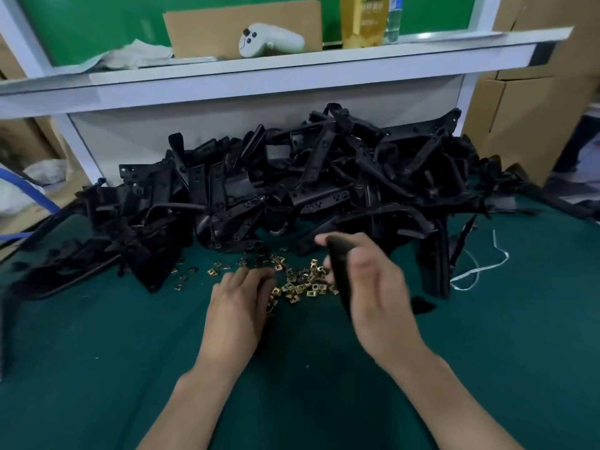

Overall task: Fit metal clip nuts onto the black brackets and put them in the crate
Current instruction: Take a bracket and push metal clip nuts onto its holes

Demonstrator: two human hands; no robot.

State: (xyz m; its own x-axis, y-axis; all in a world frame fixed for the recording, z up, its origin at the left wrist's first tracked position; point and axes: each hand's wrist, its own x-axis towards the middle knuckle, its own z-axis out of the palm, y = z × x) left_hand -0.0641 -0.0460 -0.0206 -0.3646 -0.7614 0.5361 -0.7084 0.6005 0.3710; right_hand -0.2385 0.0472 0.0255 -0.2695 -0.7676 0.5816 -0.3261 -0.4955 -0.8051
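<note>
A big heap of black brackets (292, 177) fills the back of the green table (97, 352). In front of it lies a scatter of small brass-coloured clip nuts (303, 282). My right hand (370, 287) grips one long black bracket (341, 280), held upright and tilted over the nuts. My left hand (240, 300) lies palm down at the left edge of the nut pile, its fingertips among the nuts. Whether it pinches a nut is hidden by the fingers. No crate shows in the head view.
A white shelf (259, 76) runs behind the heap, carrying a white controller (269, 39), cardboard and a yellow bottle (363, 21). White string (477, 271) lies right of the heap. Cardboard boxes (532, 92) stand at the right, a blue hose (29, 190) at the left.
</note>
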